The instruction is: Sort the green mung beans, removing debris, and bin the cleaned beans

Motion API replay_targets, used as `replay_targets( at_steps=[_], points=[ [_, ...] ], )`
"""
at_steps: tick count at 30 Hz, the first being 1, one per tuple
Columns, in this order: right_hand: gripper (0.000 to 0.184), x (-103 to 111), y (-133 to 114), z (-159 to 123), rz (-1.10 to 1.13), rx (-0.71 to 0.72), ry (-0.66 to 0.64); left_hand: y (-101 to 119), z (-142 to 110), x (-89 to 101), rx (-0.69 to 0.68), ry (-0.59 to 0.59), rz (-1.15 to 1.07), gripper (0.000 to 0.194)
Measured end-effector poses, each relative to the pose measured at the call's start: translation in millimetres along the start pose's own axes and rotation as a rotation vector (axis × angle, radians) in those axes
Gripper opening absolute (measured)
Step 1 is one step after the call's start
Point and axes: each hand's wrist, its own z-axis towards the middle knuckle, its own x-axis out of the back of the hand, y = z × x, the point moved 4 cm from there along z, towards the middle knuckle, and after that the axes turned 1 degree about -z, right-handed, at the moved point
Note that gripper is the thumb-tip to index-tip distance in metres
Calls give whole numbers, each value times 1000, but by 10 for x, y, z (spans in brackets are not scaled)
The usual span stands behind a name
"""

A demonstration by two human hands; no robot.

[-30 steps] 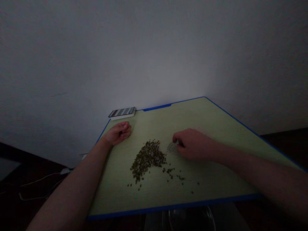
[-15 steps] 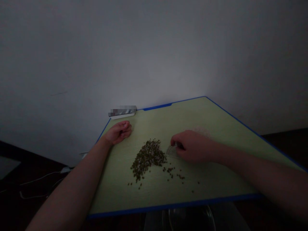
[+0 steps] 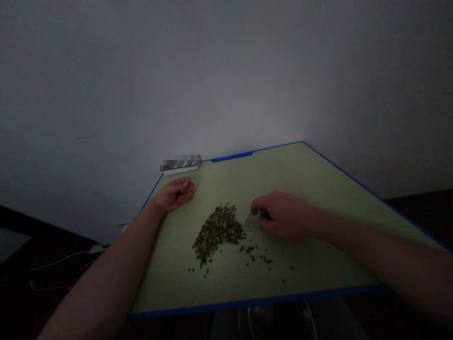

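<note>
My right hand [image 3: 288, 215] is closed on a clear protractor [image 3: 252, 222], thumb and fingers pinching it low over the table. The protractor's curved edge points left, beside the right side of a pile of small dark green-brown beans [image 3: 217, 231]. Paler grains show among the beans. Several loose beans [image 3: 249, 250] lie scattered in front of my right hand. My left hand [image 3: 176, 193] rests as a loose fist on the left part of the table, behind and left of the pile, with nothing visible in it.
The pale green table [image 3: 170, 288] has a blue rim and stands against a grey wall. A faint patch of pale grains [image 3: 300, 192] lies behind my right hand. A white-edged object [image 3: 180, 167], partly blurred out, sits at the far left corner. A glass container [image 3: 279, 321] is below the front edge.
Almost nothing differs. Both hands, the protractor and the beans keep their places; the view has shifted very slightly.
</note>
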Motion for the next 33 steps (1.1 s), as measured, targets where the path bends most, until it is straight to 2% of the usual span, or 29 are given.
replay_targets(
  at_steps=[16, 24, 33],
  points=[
    [34, -39, -67, -24, 33, 114, -53, 3, -4, -10, 5, -1, 13, 45],
    [32, -60, -69, -8, 53, 133, -17, 2, -4, -25, 3, -13, 2, 44],
    [29, -83, -129, -19, 66, 185, -46, 1, -5, -11, 6, -2, 10, 46]
  ],
)
